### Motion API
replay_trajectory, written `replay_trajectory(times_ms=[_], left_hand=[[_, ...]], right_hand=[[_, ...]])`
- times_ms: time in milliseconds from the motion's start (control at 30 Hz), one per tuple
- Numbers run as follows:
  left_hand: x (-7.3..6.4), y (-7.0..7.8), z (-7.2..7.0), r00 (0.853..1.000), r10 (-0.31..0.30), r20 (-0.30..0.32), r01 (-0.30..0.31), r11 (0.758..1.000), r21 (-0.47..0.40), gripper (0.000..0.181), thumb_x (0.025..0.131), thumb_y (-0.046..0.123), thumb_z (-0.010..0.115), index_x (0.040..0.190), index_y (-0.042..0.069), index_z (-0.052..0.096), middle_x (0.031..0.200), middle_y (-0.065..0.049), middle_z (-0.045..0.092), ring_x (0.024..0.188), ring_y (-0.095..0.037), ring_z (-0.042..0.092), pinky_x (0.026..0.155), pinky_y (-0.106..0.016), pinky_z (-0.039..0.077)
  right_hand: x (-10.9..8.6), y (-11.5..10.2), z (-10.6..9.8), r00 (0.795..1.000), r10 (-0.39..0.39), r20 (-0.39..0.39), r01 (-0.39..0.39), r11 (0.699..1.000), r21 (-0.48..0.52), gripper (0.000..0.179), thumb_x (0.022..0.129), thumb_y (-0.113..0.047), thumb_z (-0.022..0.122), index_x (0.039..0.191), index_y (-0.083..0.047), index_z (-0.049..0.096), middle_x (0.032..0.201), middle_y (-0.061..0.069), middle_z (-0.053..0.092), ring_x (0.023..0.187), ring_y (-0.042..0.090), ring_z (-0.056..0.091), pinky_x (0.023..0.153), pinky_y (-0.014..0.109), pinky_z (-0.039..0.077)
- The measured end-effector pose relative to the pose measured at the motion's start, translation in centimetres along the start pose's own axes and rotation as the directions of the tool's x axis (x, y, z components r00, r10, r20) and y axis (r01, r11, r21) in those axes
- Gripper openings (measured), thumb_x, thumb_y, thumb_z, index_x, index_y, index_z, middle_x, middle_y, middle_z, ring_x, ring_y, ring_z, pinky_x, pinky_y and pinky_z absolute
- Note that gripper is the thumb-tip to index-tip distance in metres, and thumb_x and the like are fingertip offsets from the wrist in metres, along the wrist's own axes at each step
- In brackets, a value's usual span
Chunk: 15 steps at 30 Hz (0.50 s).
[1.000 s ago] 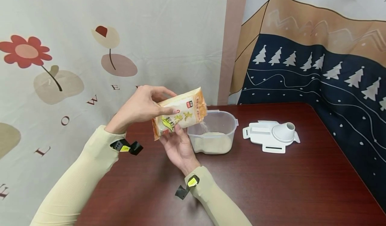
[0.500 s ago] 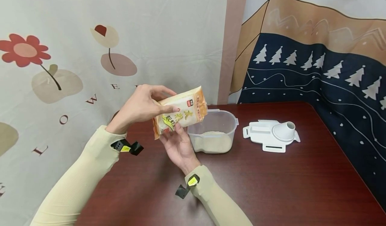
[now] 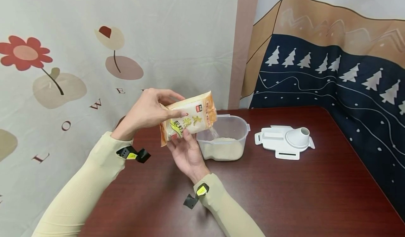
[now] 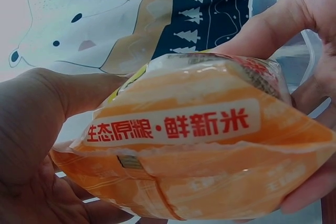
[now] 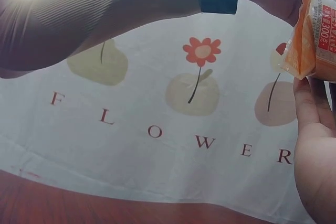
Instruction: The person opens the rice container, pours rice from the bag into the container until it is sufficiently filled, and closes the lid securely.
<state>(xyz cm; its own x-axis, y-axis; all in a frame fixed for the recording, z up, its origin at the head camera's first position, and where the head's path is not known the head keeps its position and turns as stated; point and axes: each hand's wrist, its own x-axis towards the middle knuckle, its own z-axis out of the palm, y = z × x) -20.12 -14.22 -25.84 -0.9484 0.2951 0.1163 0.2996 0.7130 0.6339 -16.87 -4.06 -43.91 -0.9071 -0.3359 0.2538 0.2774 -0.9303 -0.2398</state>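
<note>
A white and orange bag of rice (image 3: 193, 113) is held tilted in the air, its right end down toward a clear plastic container (image 3: 238, 124). From that end a thin stream of grains (image 3: 214, 133) falls onto the rice (image 3: 225, 149) in the container. My left hand (image 3: 149, 108) grips the bag from above and behind, thumb across its front. Beneath it, my right hand (image 3: 189, 157) holds the lower side, thumb on the front. The left wrist view shows the bag's sealed orange end (image 4: 210, 171) between both hands; its mouth is hidden there.
Right of the container, a white lid (image 3: 281, 142) with a raised round spout lies on the dark red-brown table (image 3: 284, 194). Behind stand a pale flower-printed cloth (image 3: 190, 36) and a navy tree-printed cloth (image 3: 300, 78).
The grain stream, visible a second ago, was not visible half a second ago and shows again now. The bag has dipped very slightly; both hands keep their hold.
</note>
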Motion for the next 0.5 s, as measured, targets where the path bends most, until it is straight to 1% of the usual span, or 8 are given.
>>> replay_trajectory(times_ms=[133,233,500], left_hand=[[0.02,-0.03,0.00,1.000,0.004,-0.007,-0.004,1.000,-0.002,0.029,0.078,0.032,0.090,0.104,0.032,0.078,0.085,0.003,0.079,0.081,-0.016,0.072,0.068,-0.034,0.054],[0.06,-0.09,0.01,1.000,0.017,-0.016,-0.017,1.000,0.002,0.029,0.078,0.033,0.090,0.104,0.032,0.078,0.084,0.003,0.079,0.080,-0.016,0.071,0.067,-0.034,0.054],[0.11,-0.18,-0.01,0.998,0.048,-0.026,-0.048,0.999,0.015,0.029,0.078,0.034,0.091,0.104,0.031,0.079,0.082,0.003,0.078,0.077,-0.016,0.070,0.064,-0.034,0.053]], right_hand=[[-0.01,-0.03,0.07,1.000,-0.006,0.016,0.006,1.000,0.000,0.061,0.091,-0.036,0.078,0.144,-0.029,0.048,0.139,-0.005,0.060,0.127,0.012,0.058,0.112,0.033,0.046],[-0.02,-0.05,0.13,1.000,-0.010,0.025,0.010,1.000,0.004,0.060,0.093,-0.035,0.076,0.145,-0.028,0.047,0.140,-0.004,0.059,0.127,0.012,0.058,0.112,0.032,0.047],[0.03,-0.06,0.22,1.000,-0.011,0.028,0.011,1.000,0.008,0.058,0.094,-0.034,0.076,0.145,-0.026,0.048,0.140,-0.004,0.059,0.126,0.012,0.058,0.112,0.031,0.047]])
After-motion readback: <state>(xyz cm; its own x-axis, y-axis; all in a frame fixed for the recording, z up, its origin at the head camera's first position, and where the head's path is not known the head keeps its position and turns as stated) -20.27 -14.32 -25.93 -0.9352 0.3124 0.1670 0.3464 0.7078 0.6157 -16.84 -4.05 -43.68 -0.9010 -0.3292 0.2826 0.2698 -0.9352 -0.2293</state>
